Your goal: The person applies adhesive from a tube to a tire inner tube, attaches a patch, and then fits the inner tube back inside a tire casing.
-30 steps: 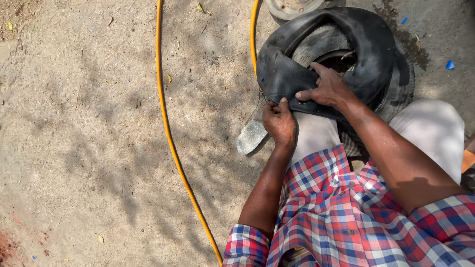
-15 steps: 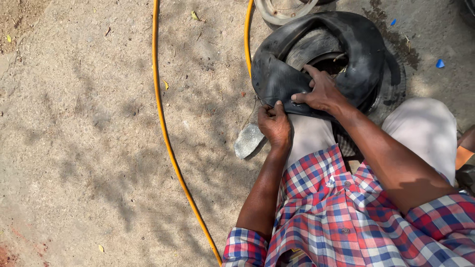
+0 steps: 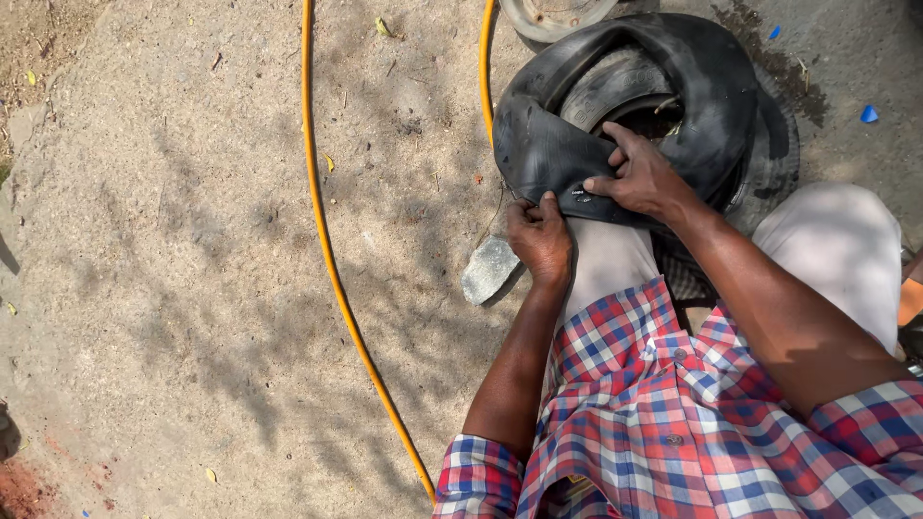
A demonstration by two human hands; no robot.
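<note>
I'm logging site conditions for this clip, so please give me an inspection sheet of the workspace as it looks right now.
Surface: bare concrete ground, dusty, dappled with leaf shadows.
Job's things: black rubber inner tube, slack and folded over the person's knee; behind it a tyre lying flat.
Clutter: a grey flat stone-like piece beside the knee, dry leaves, small blue scraps.
Grippers: left hand pinches the tube's lower edge; right hand presses on the tube from above.
Cables: yellow hose running across the ground, a second run near the tube.
Surroundings: a round metal rim at the top edge, partly cut off.
</note>
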